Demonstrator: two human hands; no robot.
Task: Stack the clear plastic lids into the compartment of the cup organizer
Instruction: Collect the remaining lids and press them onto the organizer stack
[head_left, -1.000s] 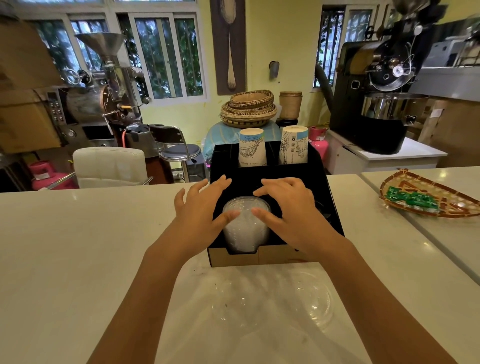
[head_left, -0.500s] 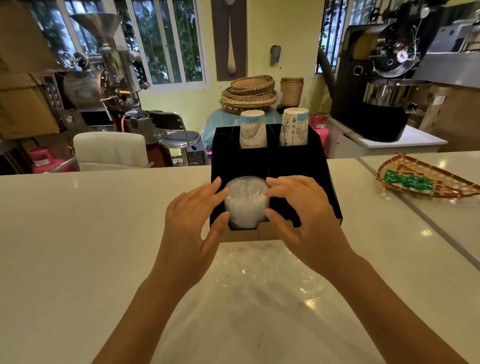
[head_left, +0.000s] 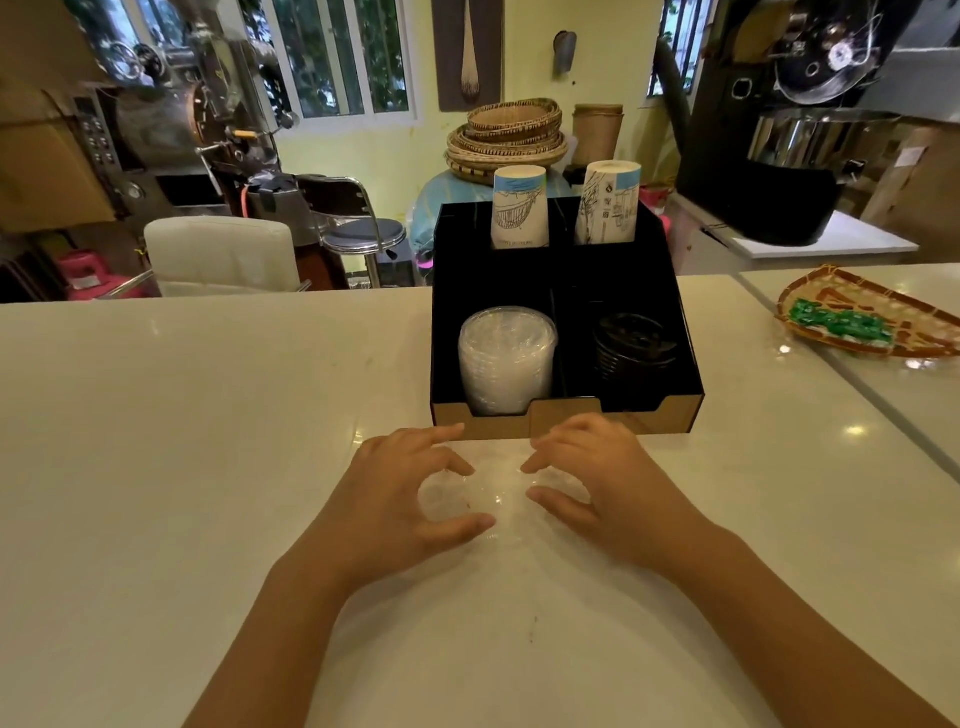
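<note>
Left hand (head_left: 410, 493), right hand (head_left: 597, 483): fingers curled, spread around loose clear lids (head_left: 493, 501) flat on counter (head_left: 208, 415); contact uncertain, plastic barely visible. Organizer (head_left: 566, 415) at 12 o'clock, just beyond fingertips. Lid stack (head_left: 506, 358) fills front-left compartment, nearer left hand. Next move likely: gather, lift toward 12.

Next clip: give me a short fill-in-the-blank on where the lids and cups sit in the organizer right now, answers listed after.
1. The clear lids stand in the organizer's front ____ compartment.
2. The lids in the front right compartment are ____ in colour.
3. The number of paper cup stacks in the back compartments is ____.
4. Both hands, left and right, are over the ____, in front of the organizer.

Answers: left; black; two; counter
</note>
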